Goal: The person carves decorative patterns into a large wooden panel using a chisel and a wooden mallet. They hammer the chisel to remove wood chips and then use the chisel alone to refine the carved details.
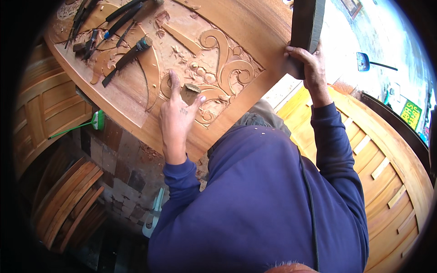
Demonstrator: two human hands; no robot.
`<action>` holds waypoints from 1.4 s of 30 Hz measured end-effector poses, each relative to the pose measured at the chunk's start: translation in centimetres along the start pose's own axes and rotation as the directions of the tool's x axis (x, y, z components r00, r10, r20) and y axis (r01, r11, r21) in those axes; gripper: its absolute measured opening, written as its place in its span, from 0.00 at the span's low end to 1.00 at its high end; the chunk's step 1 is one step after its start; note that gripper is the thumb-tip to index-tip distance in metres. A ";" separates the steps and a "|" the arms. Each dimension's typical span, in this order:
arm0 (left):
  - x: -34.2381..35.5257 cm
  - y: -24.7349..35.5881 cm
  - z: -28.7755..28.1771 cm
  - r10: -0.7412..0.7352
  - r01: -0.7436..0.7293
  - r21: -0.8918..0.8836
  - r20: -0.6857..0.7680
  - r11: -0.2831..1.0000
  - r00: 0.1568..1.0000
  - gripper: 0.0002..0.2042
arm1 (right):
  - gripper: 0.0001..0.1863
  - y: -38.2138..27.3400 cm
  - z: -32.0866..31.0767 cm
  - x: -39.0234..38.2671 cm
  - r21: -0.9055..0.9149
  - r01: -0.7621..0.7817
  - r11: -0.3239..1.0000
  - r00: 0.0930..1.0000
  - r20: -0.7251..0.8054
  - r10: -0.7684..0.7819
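Observation:
My left hand (178, 113) is over a carved wooden panel (255, 102), its index finger stretched out and its thumb apart. Between them stands a chisel (190, 89) with a worn, blunt top end, seen nearly end-on; its blade is hidden by the hand. Raised at the upper right, my right hand (312, 66) grips the lower end of a long dark wooden block (307, 27), its thumb across the near side. Scrolls and leaf shapes stand in relief on the panel, with wood shavings (182, 58) strewn among them.
Several dark chisels (127, 59) lie at the panel's upper left. Below its left edge are a green brush (97, 120) and stacked curved wooden pieces (73, 200). A large slatted wooden panel (373, 159) stands on the right. A pale green plastic item (154, 214) is near my left elbow.

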State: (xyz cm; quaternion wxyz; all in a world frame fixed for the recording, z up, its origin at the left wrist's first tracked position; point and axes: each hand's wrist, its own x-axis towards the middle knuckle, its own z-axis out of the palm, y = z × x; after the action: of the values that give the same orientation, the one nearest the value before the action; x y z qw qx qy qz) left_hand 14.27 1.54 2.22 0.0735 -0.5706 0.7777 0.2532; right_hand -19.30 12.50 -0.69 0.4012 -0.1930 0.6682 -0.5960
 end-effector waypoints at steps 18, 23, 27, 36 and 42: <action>1.3 0.4 -1.3 -0.013 0.016 -0.028 0.103 0.999 0.995 0.54 | 0.30 -0.2 0.7 0.5 -0.041 0.035 0.999 0.999 0.014 -0.034; 1.3 0.0 -0.9 0.078 -0.086 0.054 0.125 0.995 0.989 0.56 | 0.33 -0.2 0.5 0.3 -0.051 -0.008 0.999 0.999 -0.047 0.006; 1.4 0.8 -1.6 0.063 -0.084 0.102 0.191 0.991 0.979 0.55 | 0.34 -0.2 0.5 0.1 -0.057 -0.053 0.997 0.996 -0.080 0.048; 1.2 0.7 -1.9 0.031 -0.032 -0.002 0.190 0.999 0.981 0.55 | 0.29 -0.9 1.0 0.4 -0.068 0.034 0.997 0.999 -0.009 -0.034; 2.0 -1.7 -0.2 0.270 -0.273 -0.024 -0.088 0.962 0.959 0.52 | 0.32 -0.2 1.2 1.1 -0.087 0.124 0.988 0.992 0.005 -0.124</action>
State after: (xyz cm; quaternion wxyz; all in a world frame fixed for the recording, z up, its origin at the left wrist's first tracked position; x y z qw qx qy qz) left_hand 15.18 -0.65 1.02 -0.0049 -0.4700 0.8464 0.2506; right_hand -19.13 10.85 -0.78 0.3544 -0.2514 0.6805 -0.5901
